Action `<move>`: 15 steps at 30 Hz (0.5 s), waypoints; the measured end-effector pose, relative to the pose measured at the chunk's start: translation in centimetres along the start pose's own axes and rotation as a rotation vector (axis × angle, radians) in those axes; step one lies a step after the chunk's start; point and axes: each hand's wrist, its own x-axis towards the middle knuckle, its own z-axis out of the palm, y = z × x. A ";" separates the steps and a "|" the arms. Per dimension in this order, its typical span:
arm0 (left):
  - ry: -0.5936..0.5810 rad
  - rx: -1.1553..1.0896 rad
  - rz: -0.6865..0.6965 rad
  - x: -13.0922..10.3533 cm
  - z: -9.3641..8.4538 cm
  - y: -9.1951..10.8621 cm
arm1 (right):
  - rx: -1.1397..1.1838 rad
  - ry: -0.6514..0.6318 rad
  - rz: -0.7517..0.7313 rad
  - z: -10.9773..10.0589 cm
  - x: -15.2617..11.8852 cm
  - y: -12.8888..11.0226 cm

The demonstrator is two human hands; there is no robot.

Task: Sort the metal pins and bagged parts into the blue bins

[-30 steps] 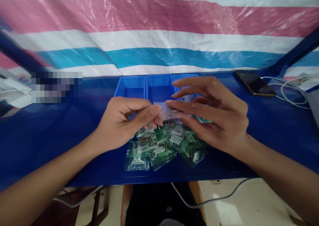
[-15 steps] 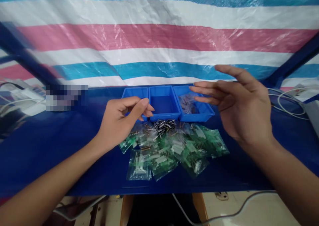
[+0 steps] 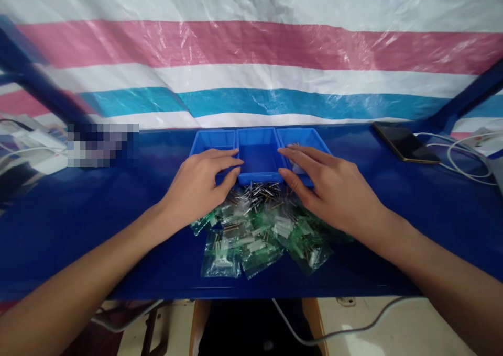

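My left hand (image 3: 202,180) hovers over the front of the left blue bin (image 3: 214,140), fingers apart and nothing visible in them. On the other side, my right hand (image 3: 332,186) is over the right blue bin (image 3: 301,134), its thumb and fingers spread, also holding nothing I can see. The fingertips of both hands come close to the sides of the middle blue bin (image 3: 260,178); whether they touch it I cannot tell. Just in front lies a heap of thin metal pins (image 3: 261,192). Nearer still are several clear and green plastic bags (image 3: 222,259) with small parts, partly covered by my right hand.
A dark phone (image 3: 404,142) lies at the right back beside looped white cables (image 3: 459,154). White items and cables (image 3: 39,154) sit at the far left. A striped plastic sheet (image 3: 251,44) hangs behind the blue table (image 3: 149,272).
My right hand has come down and left to the right bin, uncovering the phone. My left hand's pinched fingers have spread apart beside the middle bin. The view has shifted slightly.
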 end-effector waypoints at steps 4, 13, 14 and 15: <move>0.005 0.037 0.089 0.0 -0.1 -0.3 | 0.093 0.022 -0.112 0.6 -0.3 1.2; -0.098 0.065 0.213 0.3 -0.7 -1.6 | 0.216 0.091 -0.436 -0.6 0.5 -1.7; -0.096 0.059 0.214 0.3 -0.7 -1.7 | 0.267 0.036 -0.534 -0.6 0.5 -2.4; -0.092 0.056 0.211 0.4 -0.7 -1.7 | 0.297 -0.026 -0.600 -0.6 0.5 -3.1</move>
